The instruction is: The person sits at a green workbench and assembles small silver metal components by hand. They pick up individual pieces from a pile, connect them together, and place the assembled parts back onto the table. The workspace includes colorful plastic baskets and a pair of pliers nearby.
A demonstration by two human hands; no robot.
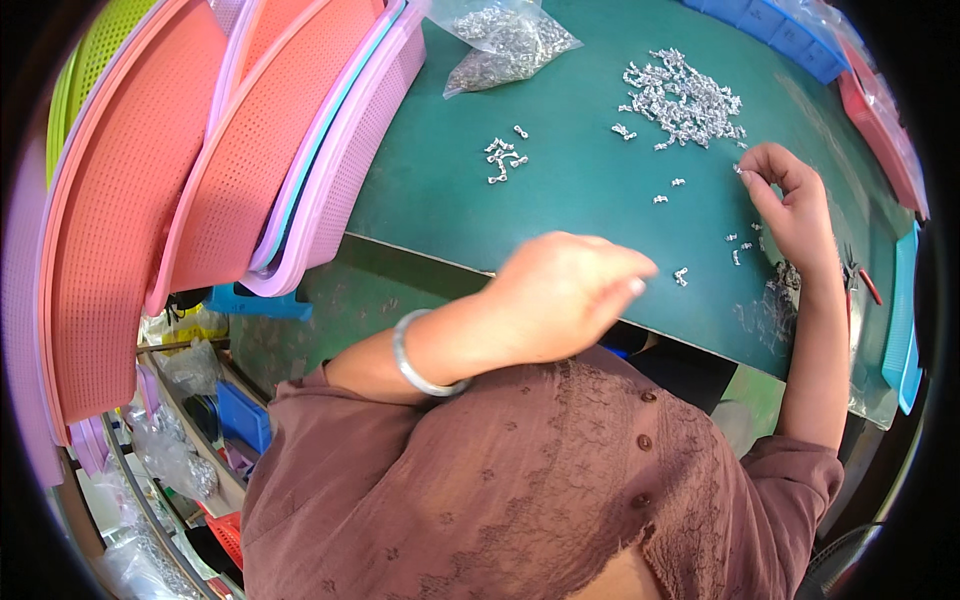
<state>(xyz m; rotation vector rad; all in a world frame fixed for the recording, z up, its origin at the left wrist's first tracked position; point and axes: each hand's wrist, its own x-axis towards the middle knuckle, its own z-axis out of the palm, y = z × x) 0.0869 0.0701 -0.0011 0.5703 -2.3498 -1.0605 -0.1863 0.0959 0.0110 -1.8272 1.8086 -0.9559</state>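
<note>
My right hand (795, 205) is closed in a pinch at the near right edge of a large pile of small silver metal fittings (685, 100). A tiny silver fitting (738, 169) shows at its thumb and forefinger tips. Over the table's front edge, my left hand (580, 290) is slightly blurred, with forefinger and thumb stretched to the right and a little apart; nothing shows between them. Just beyond those fingertips lies a bent silver piece (681, 276). A small group of joined silver pieces (503, 160) lies farther left on the green table (580, 200).
A clear plastic bag of metal parts (510, 45) lies at the back. Stacked pink and purple perforated baskets (340, 150) crowd the left. Red-handled pliers (868, 287) and a light blue tray (902, 320) are at the right, a blue bin (775, 30) at the far right.
</note>
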